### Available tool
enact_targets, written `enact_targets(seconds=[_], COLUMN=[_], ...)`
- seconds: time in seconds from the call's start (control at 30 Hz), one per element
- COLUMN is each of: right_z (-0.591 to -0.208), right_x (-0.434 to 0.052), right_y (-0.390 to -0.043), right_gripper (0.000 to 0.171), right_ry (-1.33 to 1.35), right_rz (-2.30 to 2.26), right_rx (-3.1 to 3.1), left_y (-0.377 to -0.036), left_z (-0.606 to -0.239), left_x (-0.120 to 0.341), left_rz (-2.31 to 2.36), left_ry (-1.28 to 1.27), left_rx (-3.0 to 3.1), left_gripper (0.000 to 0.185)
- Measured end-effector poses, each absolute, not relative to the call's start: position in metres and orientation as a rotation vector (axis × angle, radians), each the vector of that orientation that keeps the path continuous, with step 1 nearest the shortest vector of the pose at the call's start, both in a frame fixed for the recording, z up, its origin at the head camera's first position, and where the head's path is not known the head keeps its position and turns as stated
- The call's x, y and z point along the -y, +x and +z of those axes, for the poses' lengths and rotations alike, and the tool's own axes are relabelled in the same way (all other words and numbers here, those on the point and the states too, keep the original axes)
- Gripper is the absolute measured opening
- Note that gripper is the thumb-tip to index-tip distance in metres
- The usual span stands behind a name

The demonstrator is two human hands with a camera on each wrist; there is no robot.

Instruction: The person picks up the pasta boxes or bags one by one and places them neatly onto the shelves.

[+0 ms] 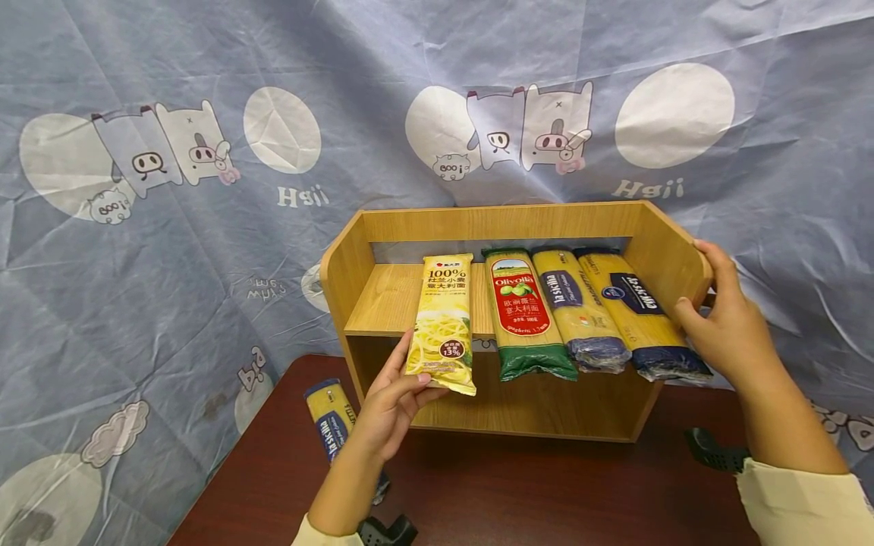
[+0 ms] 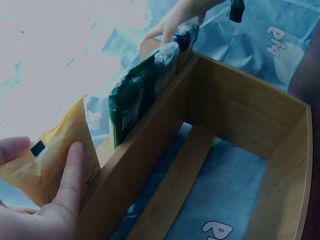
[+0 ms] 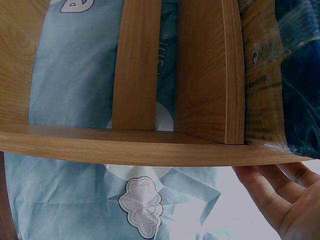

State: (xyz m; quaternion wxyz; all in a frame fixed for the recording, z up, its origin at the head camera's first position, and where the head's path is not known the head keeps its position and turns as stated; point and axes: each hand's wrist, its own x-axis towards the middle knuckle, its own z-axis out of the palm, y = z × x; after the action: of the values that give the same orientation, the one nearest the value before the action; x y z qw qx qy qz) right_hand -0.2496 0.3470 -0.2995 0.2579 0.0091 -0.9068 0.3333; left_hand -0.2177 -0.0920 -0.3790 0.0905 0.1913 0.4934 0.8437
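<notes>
My left hand [image 1: 394, 406] grips the lower end of a yellow pasta packet [image 1: 442, 322], thumb on the front and fingers beneath. The packet lies over the upper shelf of a small wooden rack [image 1: 382, 303], its lower end jutting past the front edge. In the left wrist view the yellow packet [image 2: 55, 155] sits between thumb and fingers. My right hand [image 1: 734, 326] holds the rack's right side panel, fingers over its outer face. Between the hands, a green-and-red spaghetti packet [image 1: 524, 311] and two blue-labelled pasta packets [image 1: 580, 307] [image 1: 638, 311] lie side by side on the shelf.
Another blue-labelled pasta packet [image 1: 331, 417] lies on the dark red table [image 1: 519, 485], left of the rack and partly behind my left forearm. A grey-blue printed cloth [image 1: 369, 136] hangs behind. The rack's lower compartment [image 1: 532, 409] faces me.
</notes>
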Motion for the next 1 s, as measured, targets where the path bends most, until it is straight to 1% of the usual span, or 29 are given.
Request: enact_targets(seconds=[0.53,0.77,1.0], right_z=[-0.298,-0.297,-0.298], right_x=[-0.347,-0.348,-0.346], right_y=[-0.248,-0.248,-0.249], right_gripper=[0.080,0.080,0.081], right_ry=[0.014,0.017,0.015], right_rz=[0.894,0.910,0.916], right_rx=[2.465,2.466,2.459], left_y=[-0.229,-0.230,-0.227], left_z=[-0.377,-0.377,-0.379], left_x=[0.059,0.056,0.057], left_rz=[2.492,2.476,2.469], left_ry=[0.568,0.587,0.569], left_rx=[-1.448,-1.466,-1.471], left_gripper=[0.082,0.082,0.087])
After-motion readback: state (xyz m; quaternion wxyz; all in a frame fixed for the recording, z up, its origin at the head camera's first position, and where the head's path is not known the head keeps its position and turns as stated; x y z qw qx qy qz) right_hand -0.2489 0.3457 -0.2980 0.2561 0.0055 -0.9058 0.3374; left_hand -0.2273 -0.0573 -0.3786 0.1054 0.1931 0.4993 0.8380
